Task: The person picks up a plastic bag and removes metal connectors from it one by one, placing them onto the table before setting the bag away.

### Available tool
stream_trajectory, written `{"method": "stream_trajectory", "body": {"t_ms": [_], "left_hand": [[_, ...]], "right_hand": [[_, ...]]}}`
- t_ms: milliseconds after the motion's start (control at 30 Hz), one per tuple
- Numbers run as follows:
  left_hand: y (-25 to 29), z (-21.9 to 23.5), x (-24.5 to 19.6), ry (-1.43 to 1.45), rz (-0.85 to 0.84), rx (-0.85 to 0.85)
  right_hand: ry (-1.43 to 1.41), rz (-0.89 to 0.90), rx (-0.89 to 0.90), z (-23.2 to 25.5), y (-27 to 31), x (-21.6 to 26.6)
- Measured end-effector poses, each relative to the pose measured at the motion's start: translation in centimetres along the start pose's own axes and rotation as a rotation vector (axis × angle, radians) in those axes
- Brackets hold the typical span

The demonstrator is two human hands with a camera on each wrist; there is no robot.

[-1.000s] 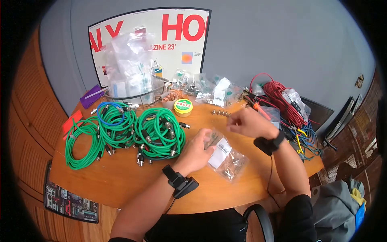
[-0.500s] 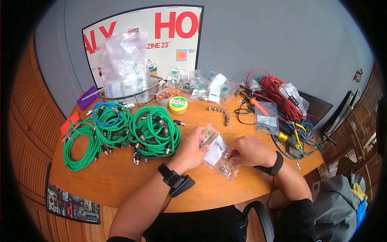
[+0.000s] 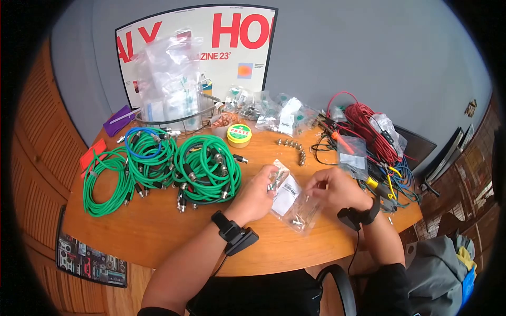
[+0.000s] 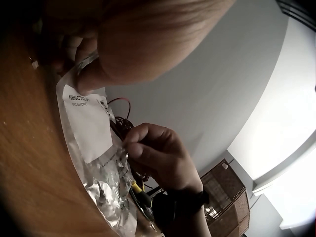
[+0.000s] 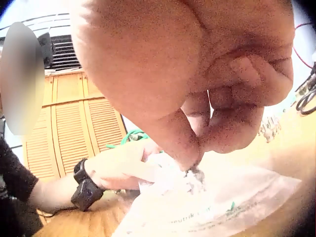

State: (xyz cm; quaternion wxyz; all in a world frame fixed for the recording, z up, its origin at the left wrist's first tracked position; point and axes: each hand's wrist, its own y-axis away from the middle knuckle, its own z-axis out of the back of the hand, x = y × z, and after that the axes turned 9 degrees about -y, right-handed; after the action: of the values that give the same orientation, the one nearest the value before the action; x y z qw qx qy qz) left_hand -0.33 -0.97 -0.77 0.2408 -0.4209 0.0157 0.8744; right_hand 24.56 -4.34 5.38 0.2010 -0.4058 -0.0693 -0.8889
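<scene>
My left hand [image 3: 255,195] grips the upper end of a clear plastic bag [image 3: 298,223] that has a white printed label [image 3: 286,196]. Inside the bag's lower part lie shiny metal connector parts. Just over the bag's right side, my right hand [image 3: 341,190] pinches a small metal connector part [image 5: 194,177] between thumb and fingertip; much of it is covered by the fingers. Behind the bag, several similar metal connector parts [image 3: 291,144] stand in a curved row on the wooden table [image 3: 200,237].
Coiled green cables [image 3: 208,174] fill the left side, near a yellow paste tub [image 3: 239,135]. More bags of parts [image 3: 287,117] lie at the back. On the right are red cable [image 3: 363,126], a small bag [image 3: 352,158] and yellow-handled tools [image 3: 371,182].
My right hand came from the row of metal parts down to the bag, then rose slightly off it. My left hand has kept its hold on the bag.
</scene>
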Motion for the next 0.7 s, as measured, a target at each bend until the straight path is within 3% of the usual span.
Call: {"method": "stream_trajectory", "body": {"t_ms": [67, 200, 233, 300, 400, 600, 700], "left_hand": [[0.0, 0.0, 0.1, -0.004, -0.005, -0.006], [-0.1, -0.1, 0.0, -0.023, -0.007, 0.005], [-0.1, -0.1, 0.1, -0.019, -0.010, 0.000], [-0.1, -0.3, 0.3, 0.004, -0.017, 0.002], [-0.2, -0.1, 0.2, 0.032, -0.010, 0.012], [0.0, 0.3, -0.4, 0.027, -0.002, 0.027], [0.0, 0.2, -0.3, 0.048, -0.003, 0.013]], "right_hand": [[-0.137, -0.052, -0.132, 0.8, -1.1, -0.2], [0.085, 0.022, -0.283, 1.5, -6.4, -1.0], [0.081, 0.021, -0.292, 1.4, -7.8, -1.1], [0.334, 0.093, -0.322, 1.0, -10.7, -1.2], [0.440, 0.038, -0.300, 0.7, -14.4, -2.6], [0.527, 0.006, -0.236, 0.2, -16.0, -2.1], [0.486, 0.064, -0.286, 0.4, -15.4, -2.8]]}}
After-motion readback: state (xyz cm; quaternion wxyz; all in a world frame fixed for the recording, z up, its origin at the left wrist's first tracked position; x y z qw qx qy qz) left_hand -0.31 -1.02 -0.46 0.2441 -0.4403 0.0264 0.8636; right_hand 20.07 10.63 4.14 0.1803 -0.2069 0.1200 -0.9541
